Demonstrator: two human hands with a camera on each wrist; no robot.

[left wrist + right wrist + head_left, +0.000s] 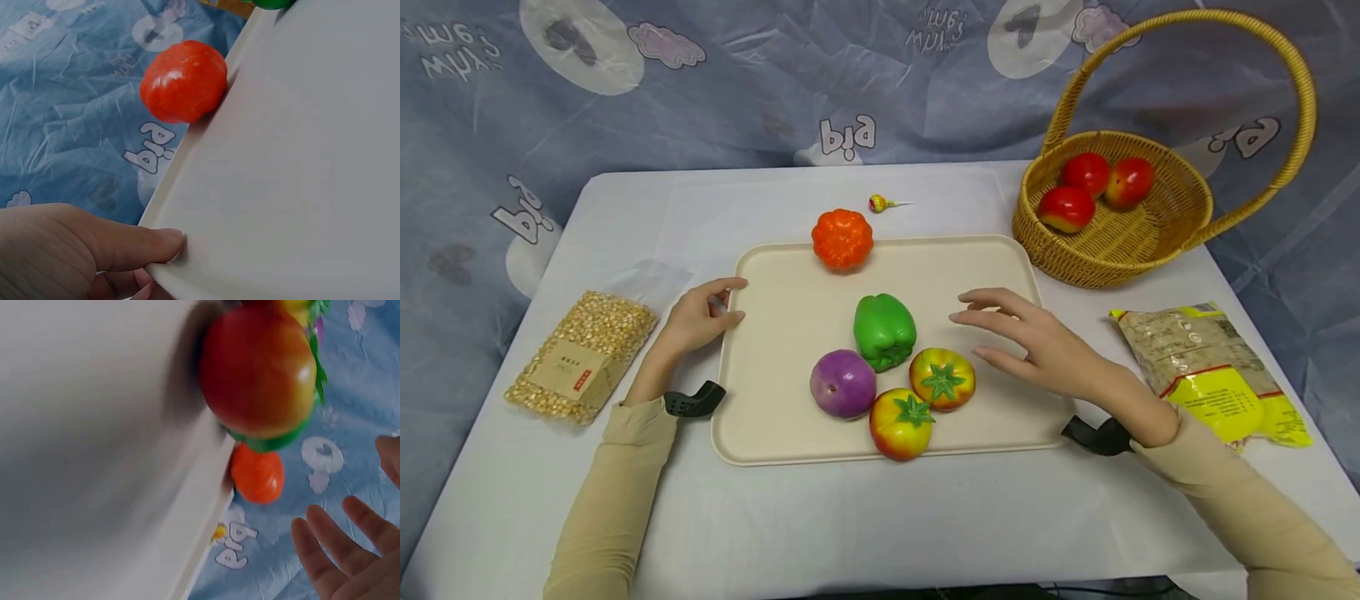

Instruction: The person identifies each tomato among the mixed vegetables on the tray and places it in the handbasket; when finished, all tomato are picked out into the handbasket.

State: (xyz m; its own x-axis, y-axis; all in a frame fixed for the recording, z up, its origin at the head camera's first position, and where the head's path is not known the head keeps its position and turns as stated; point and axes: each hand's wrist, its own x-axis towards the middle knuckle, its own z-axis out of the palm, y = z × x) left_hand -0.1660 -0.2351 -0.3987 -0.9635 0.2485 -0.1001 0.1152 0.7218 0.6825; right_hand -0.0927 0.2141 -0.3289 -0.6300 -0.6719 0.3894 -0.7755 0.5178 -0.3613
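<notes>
My left hand (700, 317) is at the left edge of the beige tray (775, 333). In the left wrist view the thumb of this hand (125, 250) lies on the tray's rim with fingers curled below it. The right hand (1037, 342) hovers over the tray's right part, fingers spread and holding nothing, right of a red-yellow tomato-like fruit (958, 392). A second one (895, 437) overlaps the near rim. Beside them lie a purple round vegetable (843, 384) and a green pepper (884, 333). An orange pumpkin-like vegetable (842, 241) rests at the far rim.
A wicker basket (1075, 262) with several red fruits (1066, 209) stands at the back right. A bag of corn kernels (617, 325) lies on the left, a yellow-edged bag (1217, 367) on the right. Behind the tray is a lollipop (878, 203).
</notes>
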